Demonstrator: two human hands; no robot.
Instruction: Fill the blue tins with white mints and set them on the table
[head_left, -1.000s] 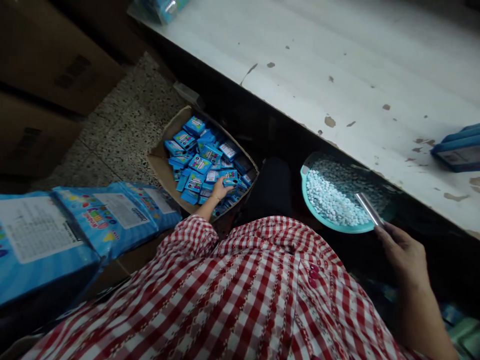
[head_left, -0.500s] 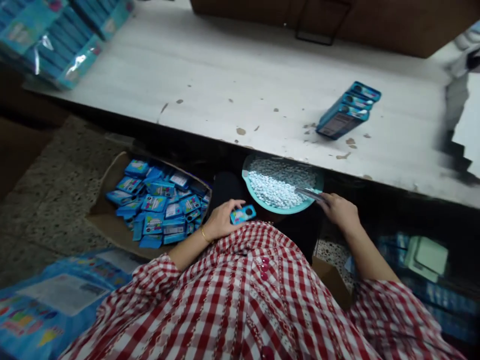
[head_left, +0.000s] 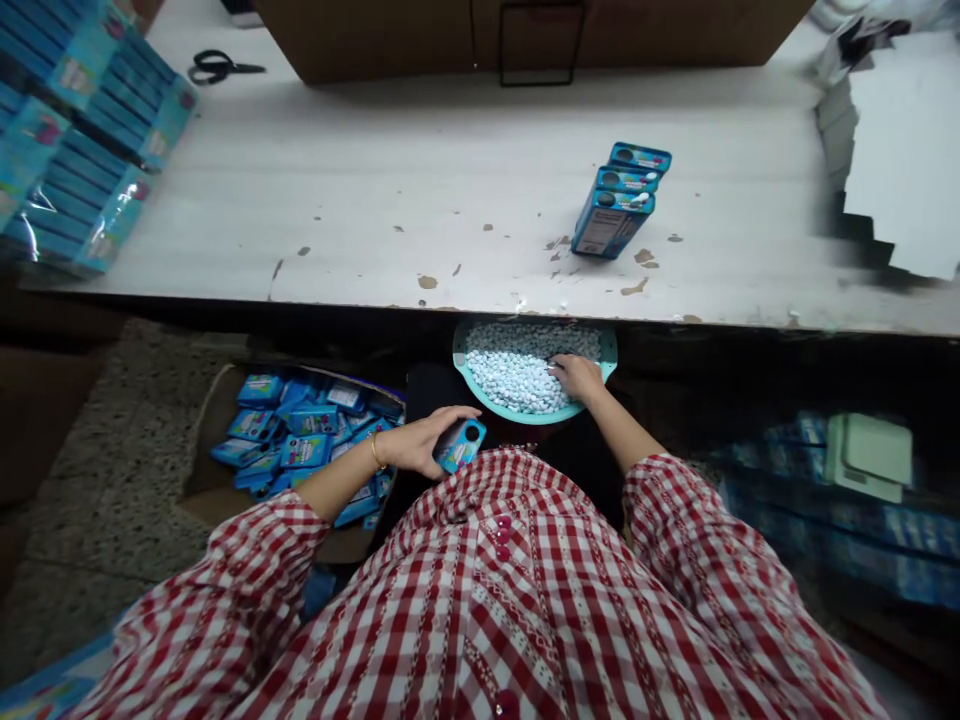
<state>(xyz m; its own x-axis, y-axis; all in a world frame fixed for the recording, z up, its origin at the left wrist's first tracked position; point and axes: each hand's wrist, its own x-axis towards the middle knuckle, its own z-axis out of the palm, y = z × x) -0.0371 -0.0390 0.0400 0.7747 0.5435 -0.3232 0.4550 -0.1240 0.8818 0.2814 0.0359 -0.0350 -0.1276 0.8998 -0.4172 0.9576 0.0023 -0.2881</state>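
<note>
Left hand (head_left: 420,443), at the centre of the frame, grasps one blue box (head_left: 457,448); the box is tilted, and a dark round spot shows on its end face. Right hand (head_left: 580,379), right of centre, has its fingertips at the white pellets (head_left: 510,375) in the basin (head_left: 491,401); a small dark part shows at the fingers, but whether the hand grips it cannot be told. The basin sits partly beneath the front edge of the table (head_left: 375,235). At left of centre, low in the frame, a carton (head_left: 208,483) contains a pile of loose boxes (head_left: 306,420). Three boxes (head_left: 609,222) stand in a row on the table, upper right of centre, with white specks on top of the front two. Wrapped packs (head_left: 90,150) occupy the upper left corner, with scissors (head_left: 217,67) just beside them. White sheets (head_left: 911,160) lie at the upper right.
</note>
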